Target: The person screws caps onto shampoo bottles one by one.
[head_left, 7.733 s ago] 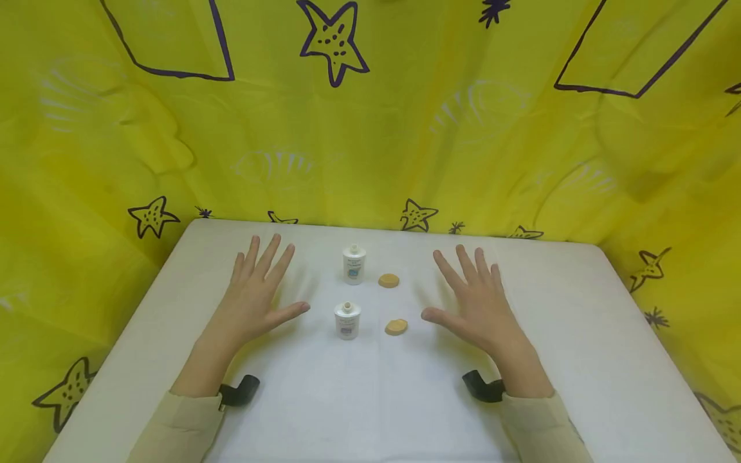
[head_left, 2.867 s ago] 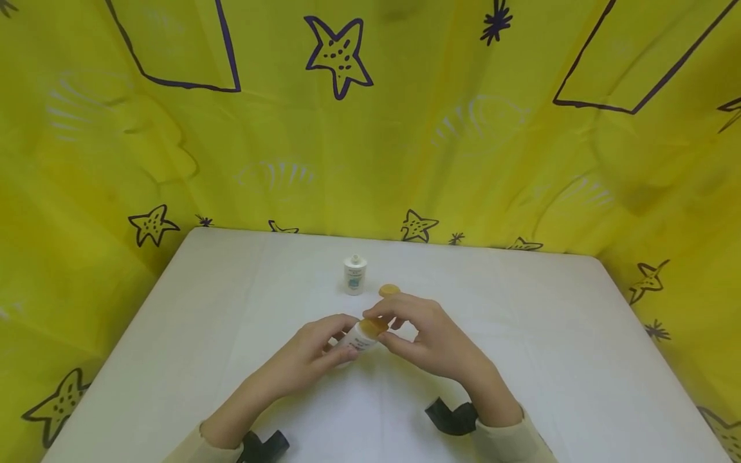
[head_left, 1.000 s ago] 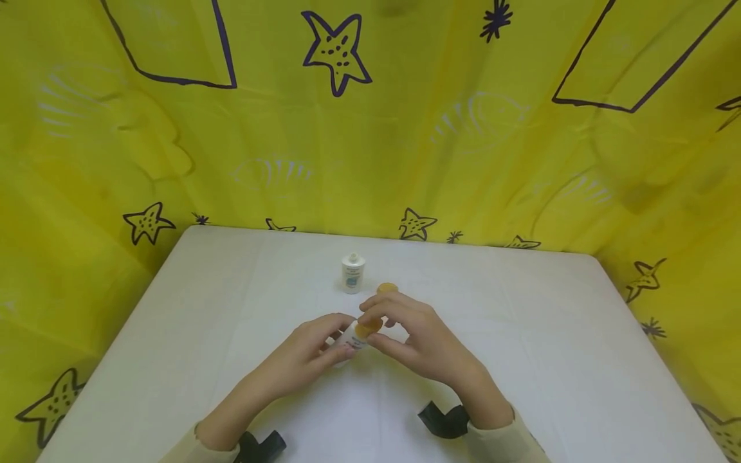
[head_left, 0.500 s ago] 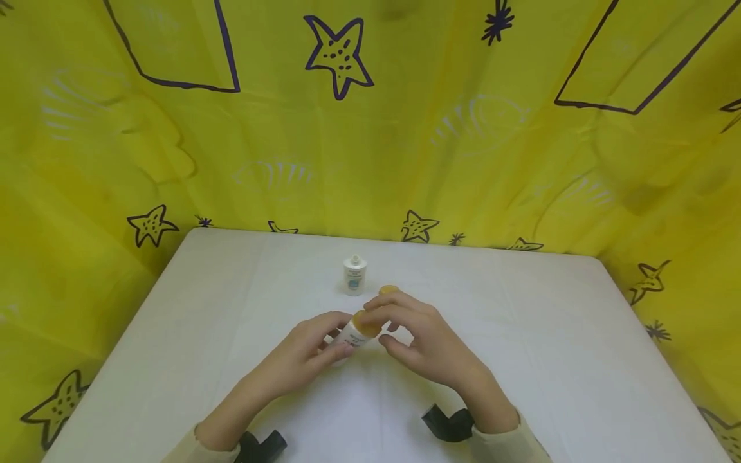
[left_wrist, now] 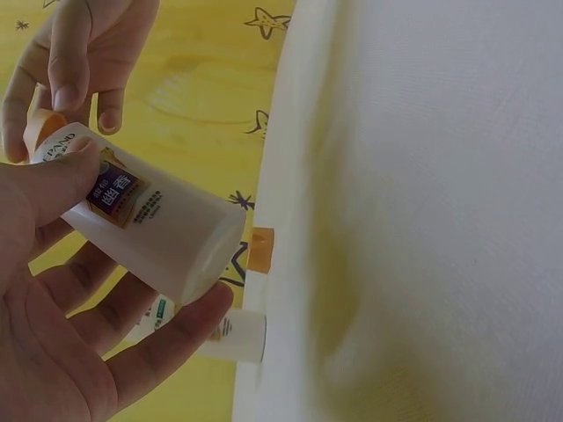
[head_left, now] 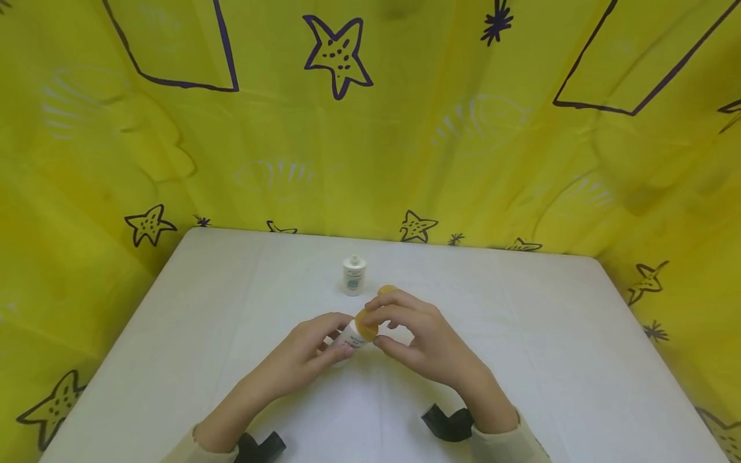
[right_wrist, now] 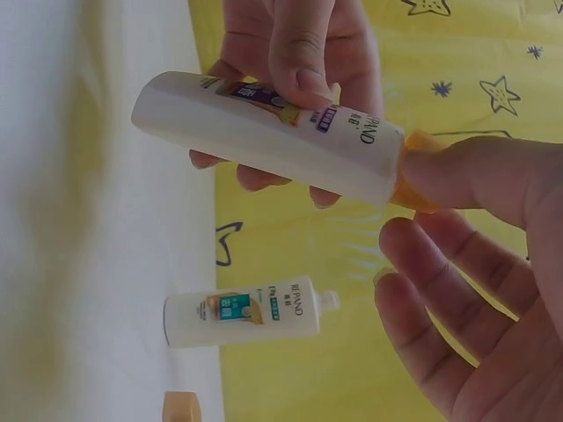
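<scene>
The left hand [head_left: 303,352] is wrapped around a white bottle [right_wrist: 264,136] with a purple label, thumb pressing the label side, fingers spread along the opposite side. Held off the worktop [head_left: 521,321], the bottle tilts in the head view, its capped end pointing between 1 and 2 o'clock. At 3 o'clock from it, the right hand [head_left: 422,334] pinches the orange cap [head_left: 366,326] at that end between thumb and fingertips, its remaining fingers loosely bent. At 12 o'clock from the held bottle, another bottle [head_left: 354,278] stands upright, nozzle uncovered. Near that bottle, at about 4 o'clock, a 2nd cap [head_left: 386,290] lies partly hidden behind the right hand.
</scene>
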